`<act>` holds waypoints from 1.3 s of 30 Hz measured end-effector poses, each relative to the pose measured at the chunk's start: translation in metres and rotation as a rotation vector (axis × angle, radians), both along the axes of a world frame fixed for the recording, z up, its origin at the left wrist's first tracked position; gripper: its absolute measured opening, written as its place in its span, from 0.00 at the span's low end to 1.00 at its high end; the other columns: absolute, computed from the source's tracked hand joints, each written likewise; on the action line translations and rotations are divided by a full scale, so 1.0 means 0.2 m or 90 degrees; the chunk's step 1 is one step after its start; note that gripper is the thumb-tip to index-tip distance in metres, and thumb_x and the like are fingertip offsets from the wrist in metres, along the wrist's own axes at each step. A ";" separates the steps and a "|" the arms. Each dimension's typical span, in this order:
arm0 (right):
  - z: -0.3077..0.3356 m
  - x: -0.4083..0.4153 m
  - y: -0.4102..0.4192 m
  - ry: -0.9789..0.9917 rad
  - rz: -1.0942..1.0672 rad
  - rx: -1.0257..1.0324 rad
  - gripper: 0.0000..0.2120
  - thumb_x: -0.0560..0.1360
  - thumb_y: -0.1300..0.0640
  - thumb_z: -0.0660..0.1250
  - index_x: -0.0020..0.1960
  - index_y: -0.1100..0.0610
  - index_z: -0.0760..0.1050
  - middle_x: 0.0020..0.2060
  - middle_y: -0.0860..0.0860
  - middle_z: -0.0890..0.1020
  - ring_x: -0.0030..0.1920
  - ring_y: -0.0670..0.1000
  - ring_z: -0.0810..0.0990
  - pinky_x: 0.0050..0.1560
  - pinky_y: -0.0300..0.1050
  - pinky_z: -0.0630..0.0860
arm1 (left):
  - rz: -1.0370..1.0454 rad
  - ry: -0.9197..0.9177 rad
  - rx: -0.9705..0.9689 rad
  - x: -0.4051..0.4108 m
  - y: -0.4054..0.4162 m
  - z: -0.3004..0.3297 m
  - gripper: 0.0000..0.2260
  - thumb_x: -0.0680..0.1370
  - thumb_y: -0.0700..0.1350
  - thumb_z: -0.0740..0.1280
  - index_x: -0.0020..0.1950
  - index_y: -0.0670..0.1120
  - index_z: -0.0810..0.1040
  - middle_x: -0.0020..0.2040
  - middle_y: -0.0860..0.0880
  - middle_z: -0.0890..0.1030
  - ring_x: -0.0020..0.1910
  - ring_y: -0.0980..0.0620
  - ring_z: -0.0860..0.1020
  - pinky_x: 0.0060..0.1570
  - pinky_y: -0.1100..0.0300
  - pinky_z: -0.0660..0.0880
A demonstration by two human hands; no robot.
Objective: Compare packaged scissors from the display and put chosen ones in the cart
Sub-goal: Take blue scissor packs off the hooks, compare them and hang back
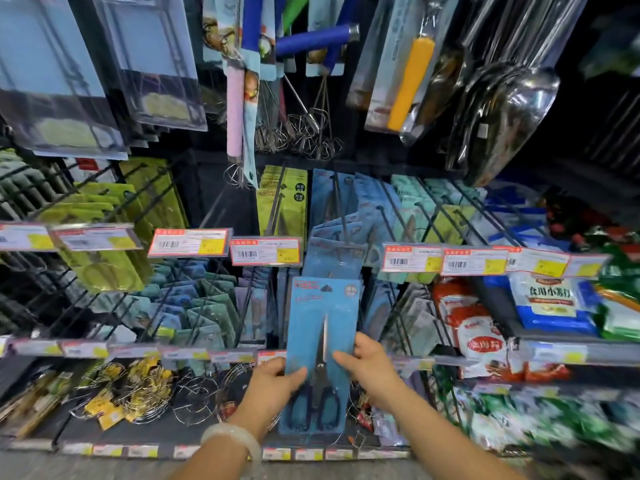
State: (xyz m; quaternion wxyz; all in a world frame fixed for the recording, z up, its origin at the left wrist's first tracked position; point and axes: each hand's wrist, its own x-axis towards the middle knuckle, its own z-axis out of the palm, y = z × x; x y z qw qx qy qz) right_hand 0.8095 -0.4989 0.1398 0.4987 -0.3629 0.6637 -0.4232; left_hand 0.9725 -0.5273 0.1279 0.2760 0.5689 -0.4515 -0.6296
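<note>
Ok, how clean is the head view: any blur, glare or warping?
Head view: the scissors pack held by both hands is fairly sharp; the lower right food bags smear with motion blur; the metal scoop shows glare; wide-angle warping bends the shelf edges.

- We see our left hand (273, 379) and right hand (369, 365) gripping a blue scissors pack (322, 341) by its edges, upright.
- Behind it, hooks (341, 216) carry more blue packs, above price tags (265, 251).
</note>
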 end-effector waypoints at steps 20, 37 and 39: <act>0.09 -0.08 -0.22 0.194 -0.134 0.075 0.20 0.77 0.55 0.64 0.65 0.62 0.67 0.60 0.58 0.77 0.58 0.57 0.78 0.57 0.46 0.75 | -0.046 -0.139 -0.071 -0.19 -0.28 0.01 0.15 0.73 0.43 0.72 0.55 0.37 0.76 0.48 0.44 0.81 0.46 0.46 0.80 0.50 0.55 0.76; 0.04 -0.81 0.66 0.606 -0.046 0.266 0.24 0.75 0.52 0.63 0.67 0.60 0.64 0.64 0.59 0.70 0.64 0.60 0.69 0.62 0.50 0.67 | -0.707 -0.594 -0.533 -1.11 0.32 0.18 0.27 0.77 0.45 0.62 0.75 0.46 0.57 0.73 0.43 0.61 0.72 0.41 0.59 0.70 0.47 0.59; 0.06 -0.98 0.84 0.649 -0.071 0.272 0.24 0.75 0.52 0.64 0.68 0.59 0.64 0.65 0.58 0.69 0.66 0.60 0.68 0.63 0.51 0.66 | -0.751 -0.609 -0.608 -1.32 0.47 0.24 0.26 0.77 0.46 0.62 0.74 0.45 0.59 0.72 0.42 0.62 0.72 0.41 0.60 0.70 0.47 0.60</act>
